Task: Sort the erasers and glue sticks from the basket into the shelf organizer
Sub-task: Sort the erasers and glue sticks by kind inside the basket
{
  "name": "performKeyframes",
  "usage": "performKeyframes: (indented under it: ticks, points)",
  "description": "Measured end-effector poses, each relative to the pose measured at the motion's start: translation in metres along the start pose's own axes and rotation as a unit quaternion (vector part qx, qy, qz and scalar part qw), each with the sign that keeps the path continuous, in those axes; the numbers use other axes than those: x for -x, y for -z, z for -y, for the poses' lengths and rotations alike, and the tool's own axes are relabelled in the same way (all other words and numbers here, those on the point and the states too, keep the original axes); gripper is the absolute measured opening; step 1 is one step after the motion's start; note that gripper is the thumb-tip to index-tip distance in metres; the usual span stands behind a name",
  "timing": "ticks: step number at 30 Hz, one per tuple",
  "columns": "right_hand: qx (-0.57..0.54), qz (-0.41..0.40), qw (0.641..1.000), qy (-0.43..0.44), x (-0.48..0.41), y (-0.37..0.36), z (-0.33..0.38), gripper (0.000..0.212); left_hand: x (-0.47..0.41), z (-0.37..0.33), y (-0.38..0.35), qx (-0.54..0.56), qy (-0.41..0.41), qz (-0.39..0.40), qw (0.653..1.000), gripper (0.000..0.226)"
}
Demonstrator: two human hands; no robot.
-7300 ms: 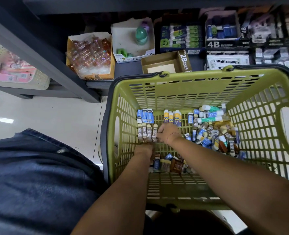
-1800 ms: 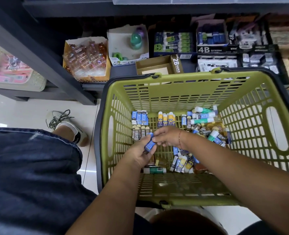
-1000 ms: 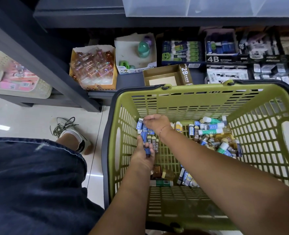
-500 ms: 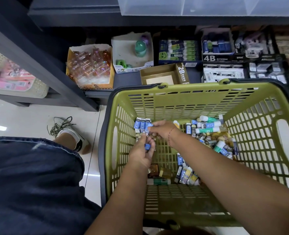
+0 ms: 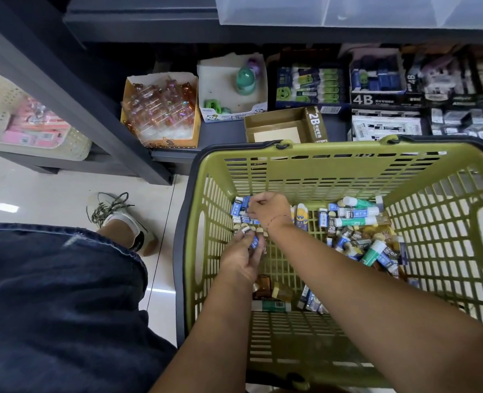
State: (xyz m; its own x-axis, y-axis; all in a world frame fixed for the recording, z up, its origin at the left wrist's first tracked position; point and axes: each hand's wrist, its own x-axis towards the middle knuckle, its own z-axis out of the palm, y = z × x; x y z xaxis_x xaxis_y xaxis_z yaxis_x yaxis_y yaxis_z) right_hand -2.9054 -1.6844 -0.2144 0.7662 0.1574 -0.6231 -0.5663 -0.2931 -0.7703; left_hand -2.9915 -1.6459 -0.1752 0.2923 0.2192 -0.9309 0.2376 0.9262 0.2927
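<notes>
A green plastic basket stands on the floor before the shelf. Inside lie many small erasers and glue sticks, heaped at the right. Blue erasers stand lined up at the basket's far left, brown ones just below them. My right hand is curled at the blue row, pinching a blue eraser. My left hand, just nearer me, holds a blue eraser between its fingers. An open brown 2B box sits on the shelf behind the basket.
The low shelf holds a box of clear bear figures, a white box, a glue stick box and a 4B box. A dark shelf post slants at left. My shoe rests on the tile floor.
My right hand has moved left onto the blue eraser row. The left hand stays below it with a blue eraser. The camera tipped slightly.
</notes>
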Motion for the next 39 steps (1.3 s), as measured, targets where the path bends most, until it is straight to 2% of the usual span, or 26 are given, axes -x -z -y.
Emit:
performKeyframes:
  ticks: [3,4,6,9,12,14,16,18,20,22,25,27,29,31,33,35,37,39]
  points:
    - [0.077,0.036,0.996,0.025,0.008,0.018,0.005,0.011,0.002,0.001,-0.001,-0.033,-0.012,0.012,0.999,0.031]
    - [0.092,0.069,0.993,0.017,0.013,0.028,0.007,0.006,0.003,0.001,-0.001,-0.059,-0.016,0.006,0.998,0.029]
    - [0.107,0.152,0.983,-0.015,0.024,0.045,0.009,0.01,0.004,0.0,-0.003,-0.102,-0.038,-0.005,0.994,0.026]
    - [0.086,0.207,0.972,-0.066,0.03,0.057,0.004,0.01,0.004,0.0,-0.007,-0.138,-0.081,-0.021,0.987,0.029]
    - [0.018,0.177,0.98,-0.089,0.023,0.054,-0.001,0.003,0.005,-0.003,-0.014,-0.166,-0.12,-0.027,0.978,0.025]
    - [-0.011,0.139,0.986,-0.095,0.016,0.05,-0.002,0.011,0.002,-0.006,-0.018,-0.195,-0.148,-0.042,0.969,0.017]
    - [-0.038,0.07,0.991,-0.107,0.007,0.044,-0.002,0.019,-0.004,-0.009,-0.02,-0.234,-0.18,-0.064,0.953,0.013]
    - [-0.069,0.0,0.99,-0.123,0.001,0.038,-0.001,0.016,-0.008,-0.011,-0.023,-0.256,-0.188,-0.078,0.945,0.012]
    - [-0.082,-0.036,0.988,-0.126,-0.002,0.031,0.0,0.008,-0.01,-0.012,-0.024,-0.253,-0.173,-0.083,0.948,0.014]
    - [-0.068,-0.046,0.991,-0.108,-0.006,0.023,-0.002,0.01,-0.011,-0.011,-0.025,-0.234,-0.146,-0.085,0.957,0.011]
    - [-0.02,-0.041,0.996,-0.082,-0.011,0.013,-0.006,0.02,-0.018,-0.009,-0.022,-0.235,-0.1,-0.085,0.963,0.026]
    - [-0.005,-0.027,0.997,-0.069,-0.012,0.01,-0.007,0.022,-0.024,-0.006,-0.018,-0.262,-0.094,-0.099,0.955,0.029]
    - [-0.007,-0.008,0.998,-0.06,-0.01,0.012,-0.005,0.011,-0.03,-0.001,-0.011,-0.301,-0.111,-0.122,0.939,0.028]
    - [0.001,0.02,0.999,-0.046,-0.007,0.021,-0.003,0.006,-0.031,0.005,-0.004,-0.341,-0.139,-0.113,0.923,0.022]
    - [0.05,0.065,0.996,-0.026,-0.002,0.04,-0.004,0.013,-0.029,0.011,0.002,-0.417,-0.158,-0.068,0.892,0.02]
    - [0.155,0.151,0.976,-0.006,0.006,0.065,-0.004,0.009,-0.022,0.017,0.004,-0.536,-0.168,0.011,0.827,0.016]
    - [0.32,0.259,0.911,0.019,0.015,0.092,-0.008,0.014,-0.016,0.026,0.002,-0.632,-0.165,0.108,0.75,0.019]
    - [0.461,0.346,0.817,0.023,0.024,0.116,-0.015,0.025,-0.015,0.041,0.003,-0.729,-0.15,0.173,0.645,0.024]
